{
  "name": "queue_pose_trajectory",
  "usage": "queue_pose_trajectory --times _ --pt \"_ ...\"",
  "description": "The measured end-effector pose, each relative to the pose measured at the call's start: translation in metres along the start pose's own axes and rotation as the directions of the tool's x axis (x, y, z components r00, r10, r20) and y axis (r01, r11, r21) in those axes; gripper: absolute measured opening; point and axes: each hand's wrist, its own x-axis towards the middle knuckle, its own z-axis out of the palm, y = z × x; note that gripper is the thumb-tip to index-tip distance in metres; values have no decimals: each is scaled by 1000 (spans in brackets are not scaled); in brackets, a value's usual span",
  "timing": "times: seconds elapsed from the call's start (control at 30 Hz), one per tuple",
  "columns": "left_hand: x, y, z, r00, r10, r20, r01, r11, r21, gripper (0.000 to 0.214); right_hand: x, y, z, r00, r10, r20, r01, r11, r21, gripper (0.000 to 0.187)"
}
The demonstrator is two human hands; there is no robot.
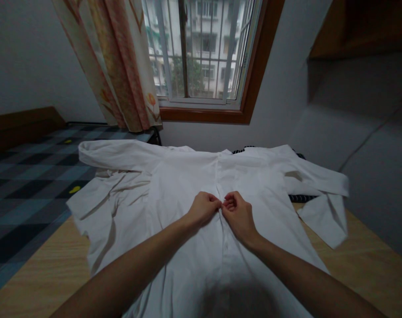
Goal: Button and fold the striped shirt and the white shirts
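Observation:
A white shirt [184, 185] lies spread on a wooden table, its collar end toward the window and its sleeves out to both sides. Down its middle runs the button placket [225, 251]. My left hand [204, 207] pinches the placket edge between thumb and forefinger. Close against it, my right hand [239, 216] pinches the same edge, its other fingers curled. The fingertips of both hands nearly meet; whether a button is between them is too small to tell.
More white cloth [121, 198] lies bunched under the left sleeve. Dark striped fabric [302, 198] shows beneath the right side. The wooden table [369, 260] stands beside a bed with a checked cover [32, 176]. A curtain [121, 66] and barred window [201, 53] are behind.

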Motion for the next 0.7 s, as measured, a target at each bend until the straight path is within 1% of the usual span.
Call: queue_pose_trajectory --times 0.1,0.3,0.47,0.53,0.6,0.7 --pt "-1 0 1 999 41 -16 -41 999 31 13 -1 -1 0 1000 -18 10 18 1000 -24 15" --pt "4 -7 5 996 81 -44 -83 995 -48 17 -1 -1 -1 999 2 -32 -2 1000 8 15" --pt "2 -5 5 990 121 -70 -120 993 14 21 1 -1 -1 999 36 -37 -34 998 52 15" --pt "0 -2 4 985 156 -68 -152 987 61 21 3 0 -1 997 71 -24 -68 992 104 15" --pt "-1 0 3 980 193 -54 -187 977 108 21 7 2 -1 991 130 10 -129 973 190 17" --pt "1 0 0 974 225 -22 -219 965 141 20 12 7 -3 970 225 95 -244 903 353 24"
